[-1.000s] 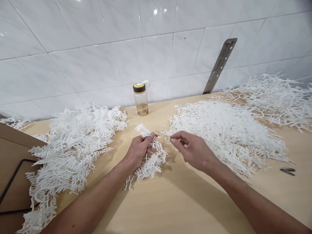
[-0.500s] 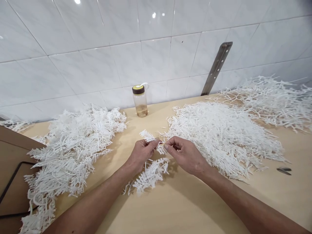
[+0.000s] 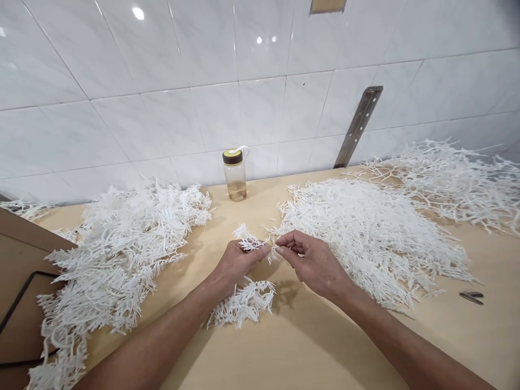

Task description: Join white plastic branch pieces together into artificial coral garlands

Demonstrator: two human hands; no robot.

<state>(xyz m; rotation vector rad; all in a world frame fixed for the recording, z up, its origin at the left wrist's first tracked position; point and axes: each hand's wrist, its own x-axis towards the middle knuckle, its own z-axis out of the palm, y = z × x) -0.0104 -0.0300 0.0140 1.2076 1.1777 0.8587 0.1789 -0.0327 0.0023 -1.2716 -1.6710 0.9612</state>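
Between thumb and fingers, my left hand (image 3: 240, 261) pinches a white branched plastic sprig (image 3: 247, 236), whose feathery tip sticks out beyond the knuckles. My right hand (image 3: 309, 261) is closed too, thumb and forefinger pinching the sprig's small end close to my left fingertips. The two hands nearly touch over the middle of the table. Under my left wrist lies a small clump of similar white sprigs (image 3: 246, 304), partly covered by the forearm. Just right of my right hand spreads a big heap of fine white sprigs (image 3: 365, 233).
Another white heap (image 3: 122, 254) covers the left side, beside a brown box (image 3: 24, 292). Thin branched white stems (image 3: 455, 179) lie at the back right. A bottle (image 3: 234, 179) stands near the tiled wall, a metal bracket (image 3: 359, 127) leans there, and small dark snips (image 3: 472, 297) lie right.
The view has tilted slightly upward. Both hands stay close together on the sprig, with my right fingertips shifted a little. The clump below sits more under my left wrist.
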